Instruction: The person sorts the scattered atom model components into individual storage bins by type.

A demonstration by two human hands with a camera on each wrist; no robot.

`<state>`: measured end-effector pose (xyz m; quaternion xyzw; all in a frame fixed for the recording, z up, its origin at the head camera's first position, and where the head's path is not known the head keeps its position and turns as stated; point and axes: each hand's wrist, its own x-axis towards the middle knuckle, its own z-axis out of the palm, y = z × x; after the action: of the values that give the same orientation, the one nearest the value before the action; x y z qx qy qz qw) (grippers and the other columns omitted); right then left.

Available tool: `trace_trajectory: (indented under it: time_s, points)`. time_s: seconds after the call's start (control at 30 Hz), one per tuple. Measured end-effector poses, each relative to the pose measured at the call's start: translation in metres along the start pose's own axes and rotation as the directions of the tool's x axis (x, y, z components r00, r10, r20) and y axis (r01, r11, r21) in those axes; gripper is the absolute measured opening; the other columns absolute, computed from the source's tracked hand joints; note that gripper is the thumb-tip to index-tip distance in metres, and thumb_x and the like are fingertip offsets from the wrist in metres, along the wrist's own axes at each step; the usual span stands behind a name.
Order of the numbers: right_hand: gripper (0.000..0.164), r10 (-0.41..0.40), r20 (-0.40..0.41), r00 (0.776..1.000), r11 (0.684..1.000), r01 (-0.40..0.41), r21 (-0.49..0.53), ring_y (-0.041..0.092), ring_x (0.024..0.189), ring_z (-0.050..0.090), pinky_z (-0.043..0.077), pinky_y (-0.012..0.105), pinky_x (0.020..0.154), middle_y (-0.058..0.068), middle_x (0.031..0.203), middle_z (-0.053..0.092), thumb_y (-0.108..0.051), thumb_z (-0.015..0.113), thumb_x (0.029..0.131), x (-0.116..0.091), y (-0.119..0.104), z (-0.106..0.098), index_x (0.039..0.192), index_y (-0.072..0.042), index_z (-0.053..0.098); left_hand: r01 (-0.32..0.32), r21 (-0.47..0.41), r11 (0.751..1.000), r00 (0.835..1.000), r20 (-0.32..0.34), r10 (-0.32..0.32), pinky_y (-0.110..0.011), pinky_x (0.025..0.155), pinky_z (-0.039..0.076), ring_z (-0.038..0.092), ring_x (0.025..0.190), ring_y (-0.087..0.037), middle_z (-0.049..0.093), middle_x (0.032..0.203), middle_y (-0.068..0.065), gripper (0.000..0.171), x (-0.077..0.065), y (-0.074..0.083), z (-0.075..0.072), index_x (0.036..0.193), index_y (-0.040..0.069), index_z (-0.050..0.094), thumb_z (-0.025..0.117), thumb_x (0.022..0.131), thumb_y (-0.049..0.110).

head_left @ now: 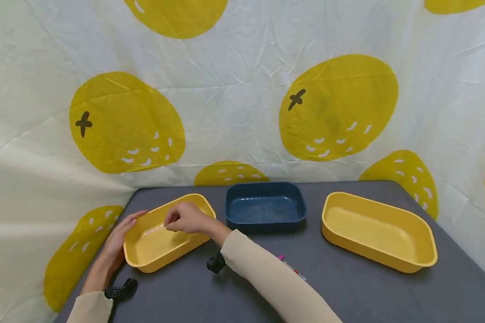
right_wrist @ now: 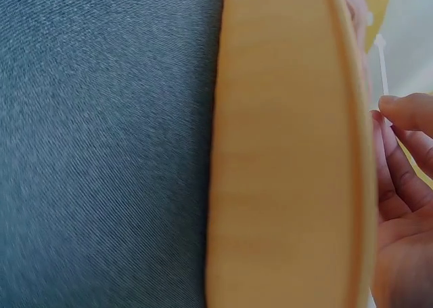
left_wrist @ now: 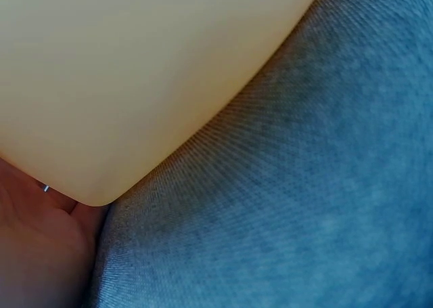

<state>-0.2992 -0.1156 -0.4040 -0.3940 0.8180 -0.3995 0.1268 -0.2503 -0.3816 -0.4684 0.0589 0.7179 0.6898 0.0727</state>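
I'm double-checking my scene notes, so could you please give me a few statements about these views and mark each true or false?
1. The right hand pinches a thin white stick. True.
2. The blue tray stands between the left yellow tray and the right yellow tray. True.
3. The left hand rests on the blue tray. False: it is against the outside of the left yellow tray.
4. The right hand is above the right yellow tray. False: it is over the left one.
5. A pink item lies on the table beside the right sleeve. True.
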Motion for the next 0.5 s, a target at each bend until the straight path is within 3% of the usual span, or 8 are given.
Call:
trace_trajectory:
  time_s: [0.2,0.5]
  points:
    - [0.005,0.026,0.005,1.0,0.999,-0.027,0.047,0.002,0.063,0.056,0.048,0.015,0.058,-0.009,0.074,0.066,-0.017,0.068,0.089,0.004,0.005,0.008,0.088,-0.014,0.073,-0.011,-0.03,0.999,1.0,0.019,0.011,-0.018,0.093,0.049,0.052,0.121,-0.001,0.039,0.146,-0.001,0.051,0.001,0.0,0.0,0.152,0.008,0.027,0.028,0.107,0.032]
    - [0.006,0.08,0.002,0.997,0.996,-0.08,0.023,0.004,0.062,0.055,0.046,0.015,0.058,-0.008,0.071,0.064,-0.019,0.069,0.088,0.007,0.01,0.014,0.083,-0.017,0.071,-0.01,-0.041,0.999,1.0,0.022,0.011,-0.018,0.094,0.048,0.052,0.121,-0.001,0.039,0.146,-0.001,0.051,0.001,0.0,0.0,0.152,0.007,0.027,0.028,0.107,0.032]
